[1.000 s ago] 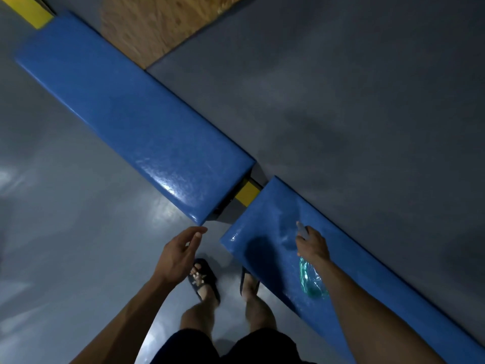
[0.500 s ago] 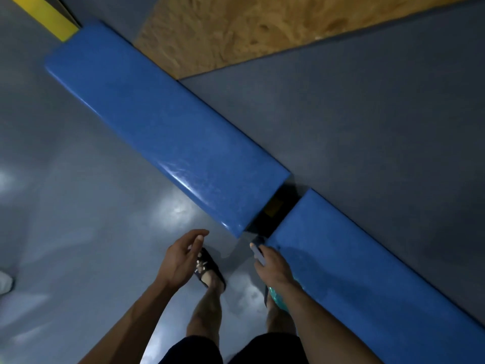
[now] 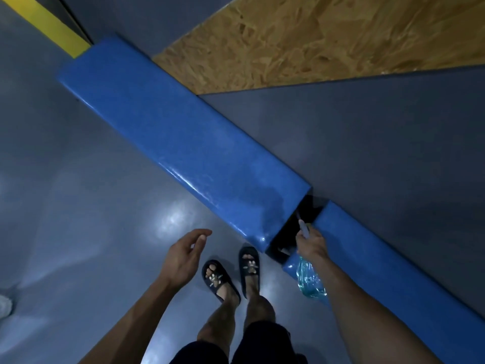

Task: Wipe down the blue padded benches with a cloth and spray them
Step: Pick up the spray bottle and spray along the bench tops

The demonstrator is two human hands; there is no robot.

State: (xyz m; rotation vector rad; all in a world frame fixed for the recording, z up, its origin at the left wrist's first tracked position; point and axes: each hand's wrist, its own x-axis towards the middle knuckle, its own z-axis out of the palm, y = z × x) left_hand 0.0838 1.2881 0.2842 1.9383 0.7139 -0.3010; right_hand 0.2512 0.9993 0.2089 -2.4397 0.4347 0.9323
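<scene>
Two blue padded benches run diagonally along the wall foot: a long one (image 3: 183, 143) from upper left to centre, and a second (image 3: 388, 269) going off to the lower right. A dark gap (image 3: 296, 232) separates them. My right hand (image 3: 312, 244) is closed on a clear greenish spray bottle (image 3: 309, 281), its nozzle pointing into the gap, at the near end of the second bench. My left hand (image 3: 183, 254) hangs empty over the floor, fingers loosely apart. No cloth is in view.
A glossy grey floor (image 3: 78, 206) lies to the left of the benches. A dark grey wall panel (image 3: 367, 143) and a chipboard panel (image 3: 328, 38) rise behind them. A yellow strip (image 3: 49, 24) meets the long bench's far end. My sandalled feet (image 3: 231, 274) stand beside the gap.
The view has shifted left along the benches. My right hand with the spray bottle has left the top of the second bench and now sits at the gap. The left hand stays empty.
</scene>
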